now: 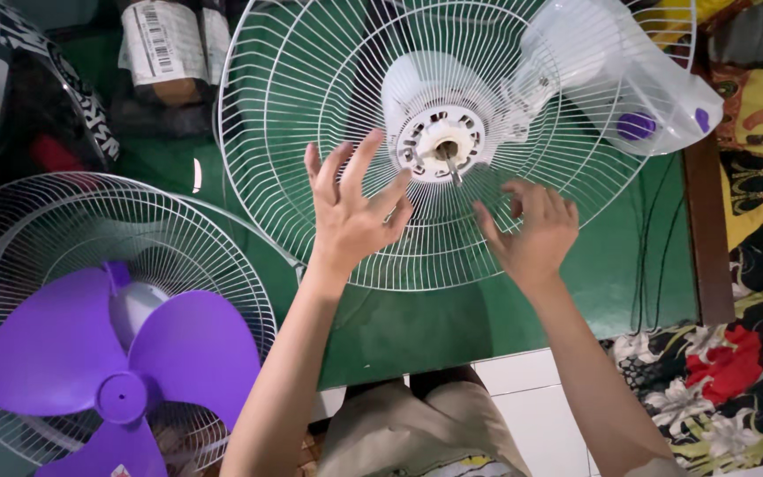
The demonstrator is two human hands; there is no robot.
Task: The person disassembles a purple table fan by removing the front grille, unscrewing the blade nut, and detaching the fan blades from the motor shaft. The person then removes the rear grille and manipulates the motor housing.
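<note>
Purple fan blade (108, 353) lies beside white rear grille (311, 132).

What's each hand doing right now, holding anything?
Left hand: open, fingers spread over the white fan guard, gripping nothing.
Right hand: open, at the guard below the motor hub, holding nothing.

arms: bare, no sleeves | hands (355, 216): no rings (none visible) | legs — beige trousers

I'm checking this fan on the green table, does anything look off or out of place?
Yes: the fan is in pieces. Its rear grille has a bare motor shaft and no blade; the purple blade lies in the front grille at left. Both hands, left and right, hover open near the hub.
</note>
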